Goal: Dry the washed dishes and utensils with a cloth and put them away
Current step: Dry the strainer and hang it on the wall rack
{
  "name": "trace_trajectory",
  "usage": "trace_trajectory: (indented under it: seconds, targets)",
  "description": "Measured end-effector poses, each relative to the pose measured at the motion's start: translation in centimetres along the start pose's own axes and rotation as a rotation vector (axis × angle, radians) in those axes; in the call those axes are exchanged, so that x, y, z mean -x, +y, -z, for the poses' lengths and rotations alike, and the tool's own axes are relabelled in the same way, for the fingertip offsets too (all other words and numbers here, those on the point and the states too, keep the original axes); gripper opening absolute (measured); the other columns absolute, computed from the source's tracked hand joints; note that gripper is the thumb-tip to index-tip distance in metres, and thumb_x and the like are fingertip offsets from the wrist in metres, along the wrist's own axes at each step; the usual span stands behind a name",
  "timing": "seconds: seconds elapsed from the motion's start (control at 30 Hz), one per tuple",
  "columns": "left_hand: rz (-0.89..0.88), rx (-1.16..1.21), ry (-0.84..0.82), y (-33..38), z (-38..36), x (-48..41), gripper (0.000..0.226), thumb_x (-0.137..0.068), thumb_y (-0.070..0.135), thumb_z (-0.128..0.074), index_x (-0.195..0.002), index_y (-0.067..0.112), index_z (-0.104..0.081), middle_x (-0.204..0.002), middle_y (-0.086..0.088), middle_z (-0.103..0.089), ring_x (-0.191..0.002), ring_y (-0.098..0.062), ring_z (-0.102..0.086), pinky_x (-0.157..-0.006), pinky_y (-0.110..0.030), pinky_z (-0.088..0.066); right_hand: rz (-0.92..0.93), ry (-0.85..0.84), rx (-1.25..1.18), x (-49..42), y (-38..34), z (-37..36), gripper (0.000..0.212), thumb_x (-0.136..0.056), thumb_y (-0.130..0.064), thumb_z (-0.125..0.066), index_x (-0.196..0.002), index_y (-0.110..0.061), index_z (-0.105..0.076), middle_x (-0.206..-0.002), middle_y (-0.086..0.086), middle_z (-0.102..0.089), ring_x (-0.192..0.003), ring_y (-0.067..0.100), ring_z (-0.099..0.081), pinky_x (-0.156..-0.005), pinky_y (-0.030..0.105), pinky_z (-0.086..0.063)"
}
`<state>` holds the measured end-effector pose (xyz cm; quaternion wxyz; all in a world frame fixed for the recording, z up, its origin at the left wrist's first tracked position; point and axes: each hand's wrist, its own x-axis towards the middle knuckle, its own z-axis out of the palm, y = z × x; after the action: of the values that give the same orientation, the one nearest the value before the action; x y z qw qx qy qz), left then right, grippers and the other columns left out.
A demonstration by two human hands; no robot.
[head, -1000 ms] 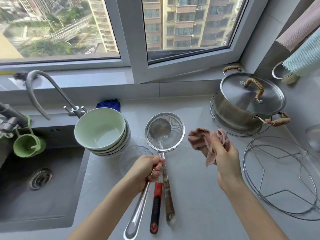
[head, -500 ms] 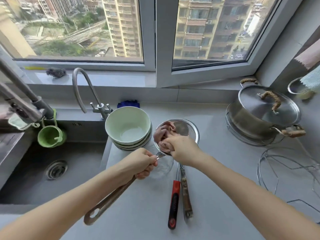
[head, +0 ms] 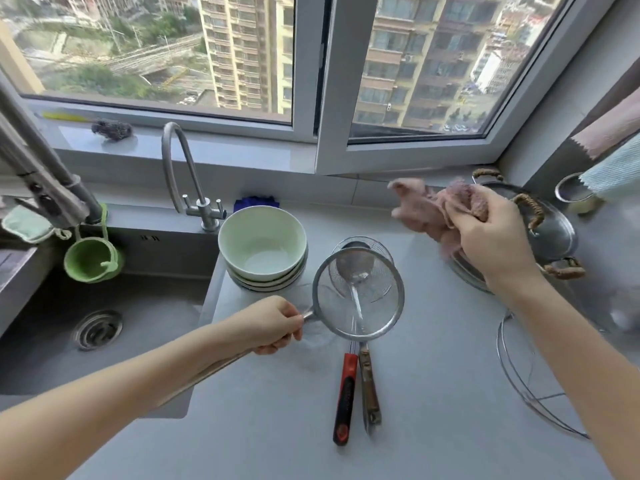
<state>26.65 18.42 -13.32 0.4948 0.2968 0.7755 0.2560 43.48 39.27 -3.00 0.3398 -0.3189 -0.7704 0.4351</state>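
Head view: just right of the stacked bowls (head: 263,244), the left hand (head: 273,323) curls its fingers round the handle of the strainer (head: 332,306); farther right, the right hand (head: 491,233) clutches the pink cloth (head: 422,209).

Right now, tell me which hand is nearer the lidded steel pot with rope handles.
Right. Right hand is in front of the pot; left hand sits apart, nearer the grey sink.

Bowls (head: 262,249) right of sink (head: 104,327); pot (head: 550,233) far right.
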Motion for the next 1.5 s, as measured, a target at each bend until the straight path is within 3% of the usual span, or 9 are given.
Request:
trace_trajectory:
  seconds: [0.2,0.37,0.67,0.9,1.03,1.17,1.27,1.4,1.5]
  targets:
    - [-0.142,0.026,0.202,1.2,1.3,-0.8,0.047,-0.095,0.044,-0.045,-0.06,0.024,-0.068,-0.045,0.01,-0.042,-0.052,-0.014,-0.038,-0.059,-0.03,-0.028,-0.298,0.085,-0.339,1.1,1.0,-1.5,0.019,-0.095,-0.031,-0.056,-0.084,-0.022,-0.069,-0.079,-0.004,-0.073,-0.077,0.016,-0.068,-0.082,0.046,-0.055]
    - [-0.209,0.206,0.095,2.4,0.9,-0.7,0.032,-0.093,0.024,-0.057,-0.063,0.015,-0.058,-0.052,0.004,-0.048,-0.041,-0.007,-0.042,-0.043,-0.015,-0.033,-0.371,0.103,-0.398,3.1,1.4,-2.1,0.026,-0.096,-0.032,-0.055,-0.082,-0.016,-0.069,-0.074,-0.005,-0.07,-0.07,0.012,-0.066,-0.061,0.027,-0.054]
    - [-0.422,0.055,0.108,5.5,-0.4,-0.3,0.028,-0.091,0.009,-0.054,-0.072,0.028,-0.064,-0.045,0.01,-0.043,-0.039,-0.007,-0.034,-0.041,-0.018,-0.028,0.541,-0.064,0.628,6.6,3.8,-8.4,0.034,-0.079,-0.04,-0.067,-0.109,-0.025,-0.072,-0.136,0.008,-0.056,-0.129,0.031,-0.046,-0.109,0.055,-0.027]
    - [-0.399,-0.109,0.211,2.3,-2.1,0.6,0.028,-0.085,0.029,-0.062,-0.057,0.035,-0.06,-0.049,0.013,-0.049,-0.054,-0.009,-0.04,-0.058,-0.028,-0.031,-0.271,-0.136,0.101,2.3,5.3,-5.5,0.04,-0.092,-0.042,-0.058,-0.082,-0.005,-0.069,-0.08,0.008,-0.07,-0.083,0.026,-0.063,-0.08,0.042,-0.048]
    - [-0.43,0.009,0.274,3.3,-1.6,0.3,0.035,-0.086,0.02,-0.064,-0.054,0.034,-0.061,-0.054,0.007,-0.05,-0.059,-0.013,-0.042,-0.061,-0.03,-0.031,0.399,-0.034,0.458,5.9,4.3,-8.3,0.024,-0.087,-0.032,-0.061,-0.101,-0.016,-0.074,-0.133,0.001,-0.059,-0.129,0.027,-0.044,-0.107,0.036,-0.031]
    - [-0.475,0.056,0.319,3.8,-0.7,0.5,0.03,-0.087,0.019,-0.064,-0.059,0.032,-0.064,-0.057,0.007,-0.058,-0.061,-0.011,-0.048,-0.063,-0.032,-0.038,0.649,-0.071,0.596,5.8,3.3,-9.0,0.019,-0.077,-0.032,-0.065,-0.088,-0.021,-0.076,-0.126,0.006,-0.063,-0.121,0.035,-0.053,-0.102,0.058,-0.036]
    - [-0.463,0.058,0.339,4.0,-0.8,0.6,0.025,-0.085,0.022,-0.064,-0.062,0.032,-0.066,-0.067,0.0,-0.068,-0.066,-0.013,-0.055,-0.068,-0.037,-0.045,0.512,-0.056,0.662,2.8,1.7,-8.8,0.023,-0.077,-0.038,-0.06,-0.073,-0.021,-0.075,-0.102,-0.001,-0.07,-0.1,0.029,-0.06,-0.085,0.04,-0.046]
    - [-0.495,0.019,0.278,3.5,-0.7,1.4,0.009,-0.073,0.04,-0.061,-0.071,0.036,-0.069,-0.077,-0.003,-0.073,-0.082,-0.027,-0.068,-0.083,-0.047,-0.051,-0.258,-0.427,0.251,-1.9,1.9,-6.7,0.026,-0.087,-0.035,-0.063,-0.065,-0.02,-0.064,-0.054,-0.007,-0.057,-0.051,0.011,-0.052,-0.054,0.027,-0.036]
    - [-0.519,0.003,0.247,2.8,-0.3,1.9,0.009,-0.072,0.042,-0.06,-0.071,0.041,-0.069,-0.08,-0.005,-0.074,-0.086,-0.029,-0.068,-0.084,-0.049,-0.052,-0.51,-0.535,0.028,-2.7,3.7,-4.2,0.015,-0.088,-0.035,-0.064,-0.085,-0.021,-0.068,-0.072,0.009,-0.053,-0.053,0.013,-0.044,-0.048,0.022,-0.033]
